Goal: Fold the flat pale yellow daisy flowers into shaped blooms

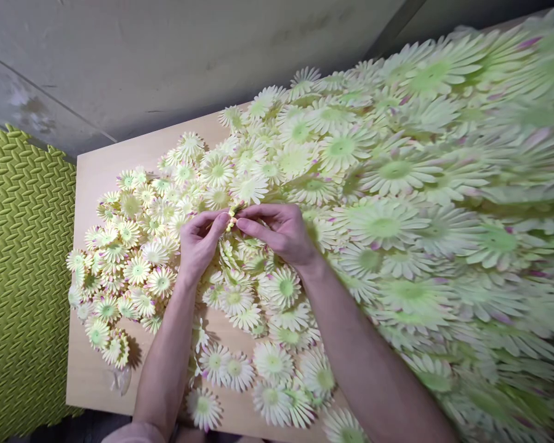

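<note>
Between my hands, above the middle of the heap, is a small pale yellow artificial flower piece (231, 219), seen nearly edge-on, so whether it is one layer or several I cannot tell. My left hand (199, 241) pinches it from the left with thumb and forefinger. From the other side, my right hand (281, 231) grips it the same way, the fingertips of both hands almost meeting. Loose daisy-like flower pieces (286, 287), cream with green centres and pinkish tips, lie under and around both hands.
A wooden table (95, 384) carries the flowers, piled deepest on the right (415, 227). Smaller flowers (136, 271) cluster at the left. A scrap of clear plastic (120, 380) lies near the front edge. Behind stands a grey wall (166, 55); a green textured foam mat (25, 264) is at left.
</note>
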Demonstrator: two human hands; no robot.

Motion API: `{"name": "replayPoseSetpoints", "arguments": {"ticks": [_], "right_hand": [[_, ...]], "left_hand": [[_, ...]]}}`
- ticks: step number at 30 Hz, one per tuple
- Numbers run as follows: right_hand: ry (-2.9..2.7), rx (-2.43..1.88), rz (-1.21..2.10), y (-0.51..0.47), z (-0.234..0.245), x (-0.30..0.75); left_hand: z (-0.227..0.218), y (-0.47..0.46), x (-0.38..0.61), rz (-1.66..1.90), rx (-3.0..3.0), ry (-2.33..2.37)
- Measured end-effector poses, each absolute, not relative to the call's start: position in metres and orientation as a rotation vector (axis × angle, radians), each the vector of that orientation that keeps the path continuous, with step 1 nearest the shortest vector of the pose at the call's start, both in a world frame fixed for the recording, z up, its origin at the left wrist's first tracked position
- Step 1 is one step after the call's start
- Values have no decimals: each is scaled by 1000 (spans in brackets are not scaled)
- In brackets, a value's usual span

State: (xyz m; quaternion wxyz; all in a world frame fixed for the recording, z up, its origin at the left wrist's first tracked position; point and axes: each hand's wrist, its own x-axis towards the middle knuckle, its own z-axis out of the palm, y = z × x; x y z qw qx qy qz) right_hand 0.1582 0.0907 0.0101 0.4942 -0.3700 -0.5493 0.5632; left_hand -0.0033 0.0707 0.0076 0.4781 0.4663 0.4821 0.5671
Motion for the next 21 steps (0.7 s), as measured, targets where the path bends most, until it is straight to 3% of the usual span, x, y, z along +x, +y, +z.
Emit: {"name": "replayPoseSetpoints", "arguments": {"ticks": [21], "right_hand": [[-1360, -922, 1391, 92, 8, 158]], "left_hand": [[12, 71, -2, 1363, 1137, 1264]]}}
